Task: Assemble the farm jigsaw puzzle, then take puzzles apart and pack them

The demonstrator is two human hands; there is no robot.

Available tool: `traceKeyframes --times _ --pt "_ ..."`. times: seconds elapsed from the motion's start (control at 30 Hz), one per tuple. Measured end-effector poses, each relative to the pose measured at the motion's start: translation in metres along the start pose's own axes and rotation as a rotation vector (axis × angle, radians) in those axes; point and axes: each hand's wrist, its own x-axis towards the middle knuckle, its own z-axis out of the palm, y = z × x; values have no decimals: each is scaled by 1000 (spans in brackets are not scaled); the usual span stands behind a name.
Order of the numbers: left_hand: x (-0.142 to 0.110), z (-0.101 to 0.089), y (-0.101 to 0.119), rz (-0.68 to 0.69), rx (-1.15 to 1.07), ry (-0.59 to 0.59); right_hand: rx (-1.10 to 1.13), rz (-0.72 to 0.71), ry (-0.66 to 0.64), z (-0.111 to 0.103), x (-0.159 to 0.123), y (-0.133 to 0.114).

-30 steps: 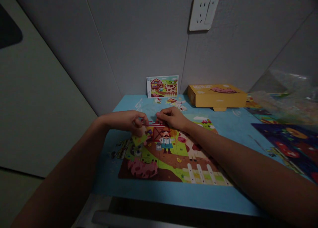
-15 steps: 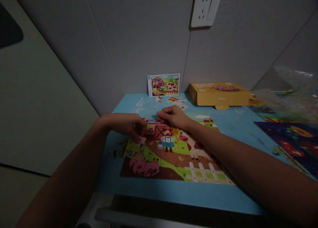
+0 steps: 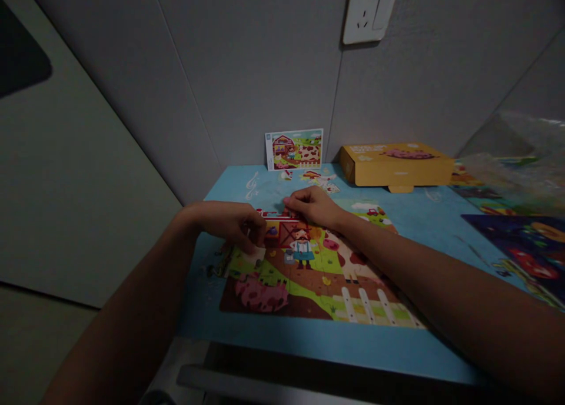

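A farm jigsaw puzzle (image 3: 309,275) with a pink pig, a farmer, a cow and a white fence lies on the blue table (image 3: 309,346). My left hand (image 3: 229,222) rests curled at the puzzle's upper left corner, fingertips pinching a pale puzzle piece (image 3: 252,253) against the picture. Over the red barn at the top edge, my right hand (image 3: 311,206) is curled with its fingers pressed down on the barn-roof pieces. Both forearms reach in from the bottom of the view.
A reference picture card (image 3: 293,149) leans on the grey wall, with loose pieces (image 3: 320,181) in front of it. A yellow box (image 3: 397,165) sits at the back right. Dark puzzles (image 3: 525,246) and a clear plastic bag (image 3: 516,169) lie at right. A wall socket (image 3: 369,7) hangs above.
My left hand has slid a little down and toward the puzzle's left corner with the piece. My right hand stays on the barn. The view has shifted slightly.
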Motion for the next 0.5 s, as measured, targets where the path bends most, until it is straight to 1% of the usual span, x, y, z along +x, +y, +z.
traceKeyframes --times 0.13,0.3,0.5 --pt "-1 1 -2 -69 -47 -24 14 -4 -7 1 0 0" --pt "-3 2 -2 -150 -43 -23 5 20 -4 0 -1 -1" --pt "1 3 -3 -203 -23 -21 41 28 -13 0 0 -2"
